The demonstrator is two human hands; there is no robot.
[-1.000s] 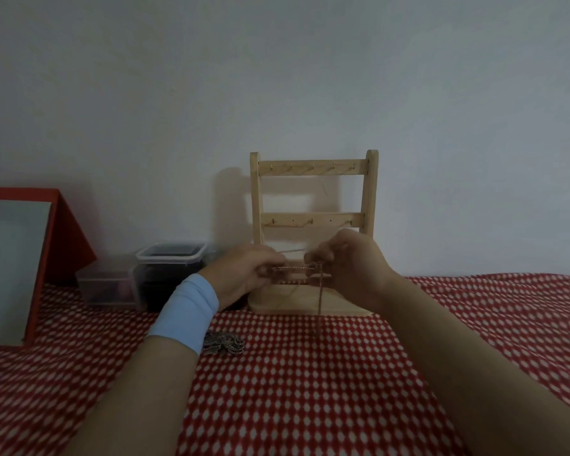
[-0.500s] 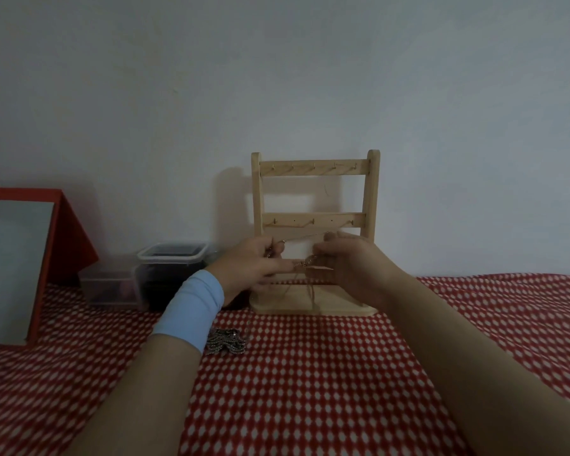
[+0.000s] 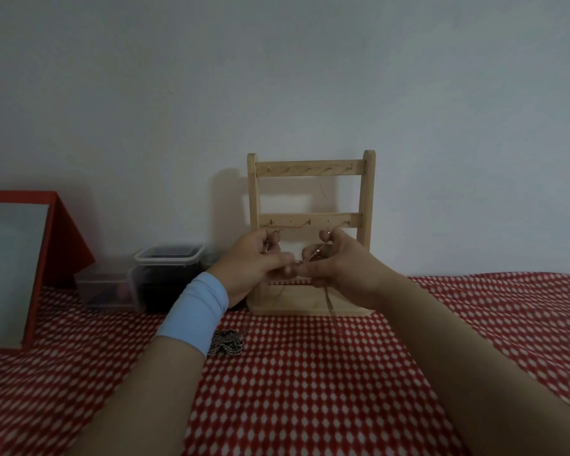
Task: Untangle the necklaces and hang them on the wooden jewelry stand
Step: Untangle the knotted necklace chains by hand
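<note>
Pinching a thin, pinkish-gold chain necklace [image 3: 311,256] between them, the two hands meet at the centre of the frame, just in front of the lower rail of the stand. The left hand [image 3: 255,258], with a pale blue band [image 3: 194,313] around its wrist, has its fingers closed on one part of the chain, and the right hand [image 3: 338,262] has its fingers closed on another part; their fingertips nearly touch low in the middle. A taut length of the chain runs level between the raised fingers of both hands, and a loose strand hangs down below the right hand over the base of the stand. The links are too fine to tell how the chain is knotted.

Directly behind the hands stands the light wooden ladder-shaped jewelry stand [image 3: 366,205], upright against the pale wall [image 3: 277,77], with two cross rails carrying small metal hooks. No necklace hangs on the hooks that show.

Below and left of the hands, just beside the blue band, a small heap of dark silvery tangled chain [image 3: 229,343] lies on the red cloth with a white diamond pattern [image 3: 310,390], which covers the lower part of the frame.

Toward the left of the frame, near the wall, sit a dark plastic box with a clear lid [image 3: 168,258] and, touching it, a lower clear plastic box [image 3: 104,289]. At the far left edge leans a red-framed board with a grey face [image 3: 10,264].
</note>
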